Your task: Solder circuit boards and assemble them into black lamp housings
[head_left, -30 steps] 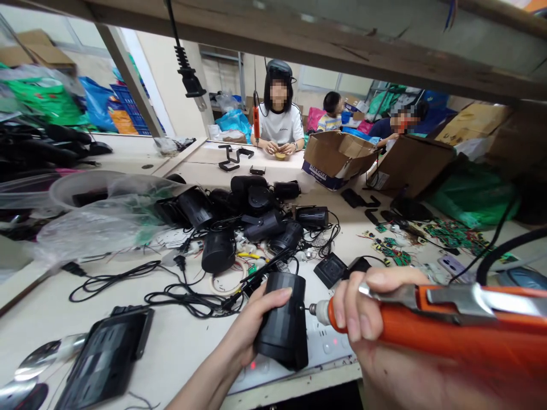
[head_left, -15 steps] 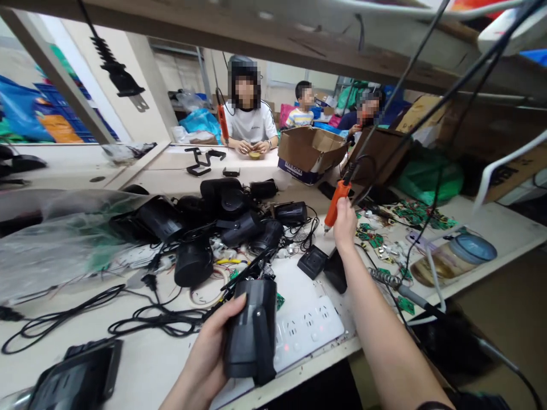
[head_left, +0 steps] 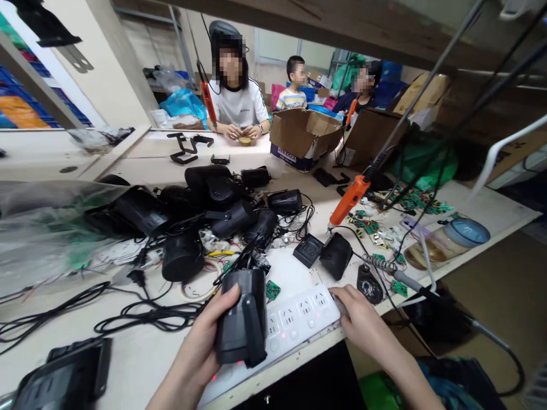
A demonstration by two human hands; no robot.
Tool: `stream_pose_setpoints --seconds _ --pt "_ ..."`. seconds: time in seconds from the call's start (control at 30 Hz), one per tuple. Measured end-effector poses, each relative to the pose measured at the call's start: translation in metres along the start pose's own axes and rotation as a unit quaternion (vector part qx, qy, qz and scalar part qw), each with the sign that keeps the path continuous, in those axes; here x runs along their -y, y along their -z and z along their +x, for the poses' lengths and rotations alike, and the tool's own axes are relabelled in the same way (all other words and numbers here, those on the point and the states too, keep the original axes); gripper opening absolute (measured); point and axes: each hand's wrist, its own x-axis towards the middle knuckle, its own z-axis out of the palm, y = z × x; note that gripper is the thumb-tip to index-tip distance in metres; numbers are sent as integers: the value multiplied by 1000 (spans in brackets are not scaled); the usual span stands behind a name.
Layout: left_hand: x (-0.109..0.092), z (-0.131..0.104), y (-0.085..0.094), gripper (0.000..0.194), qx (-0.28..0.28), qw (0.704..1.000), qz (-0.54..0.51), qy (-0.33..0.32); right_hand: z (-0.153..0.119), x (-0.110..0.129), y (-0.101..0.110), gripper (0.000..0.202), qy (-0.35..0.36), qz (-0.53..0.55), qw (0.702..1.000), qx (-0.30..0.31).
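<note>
My left hand [head_left: 209,327] grips a black cylindrical lamp housing [head_left: 240,319] with a side bracket, held upright above the front edge of the bench. By the right end of a white power strip [head_left: 305,310], my right hand [head_left: 361,316] is closed with its fingers pressed together. A small dark thing shows at its fingertips, too little to name. An orange electric screwdriver [head_left: 349,202] hangs on its cord beyond that hand, free of it. Below its tip lie a black square part [head_left: 308,250] and a black cup-shaped cover [head_left: 336,255].
Several black lamp housings [head_left: 183,256] and cables are heaped at centre left, beside a clear plastic bag [head_left: 38,239]. Green circuit boards [head_left: 370,226], a soldering iron [head_left: 410,283] and a jar [head_left: 448,245] are at right. Across the bench sit people [head_left: 237,108] behind a cardboard box [head_left: 299,136].
My right hand has let go of the orange screwdriver and come down to the power strip's right end. The screwdriver now hangs tilted. My left hand still holds the lamp housing.
</note>
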Motion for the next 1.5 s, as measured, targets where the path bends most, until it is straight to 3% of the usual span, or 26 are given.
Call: stream_pose_setpoints --seconds 0.1,0.27,0.37,0.5,0.63,0.77,1.13,1.23,1.3,1.33,1.43,1.5 --pt "3 3 4 28 38 999 17 -11 0 -4 -7 63 43 -39 998 1" --pt "4 2 8 49 47 997 51 -46 7 -14 -21 46 14 -143 989 -33" --pt "4 -1 9 57 46 995 61 -66 4 -20 -16 29 5 -161 986 -39" --pt "4 -6 8 59 36 992 77 -97 -10 4 11 27 34 -33 995 -83" --pt "3 -9 2 65 31 983 121 -134 -20 62 29 26 121 174 977 -13" --pt "3 -11 0 70 25 973 162 -163 -15 99 27 29 144 259 955 25" --pt "4 -9 3 71 24 963 199 -181 -2 101 21 34 129 315 936 87" --pt "3 -9 4 69 22 950 221 -218 -2 102 23 31 97 343 928 107" --pt "1 -10 6 69 23 936 249 -249 -2 102 24 30 29 404 902 149" --pt "0 -11 7 69 24 928 265 -262 -2 102 24 30 -22 448 875 183" --pt "-3 -13 8 68 15 905 306 -296 -1 101 24 35 -165 581 750 270" --pt "-4 -14 8 66 -2 890 325 -320 0 101 23 37 -219 642 676 289"
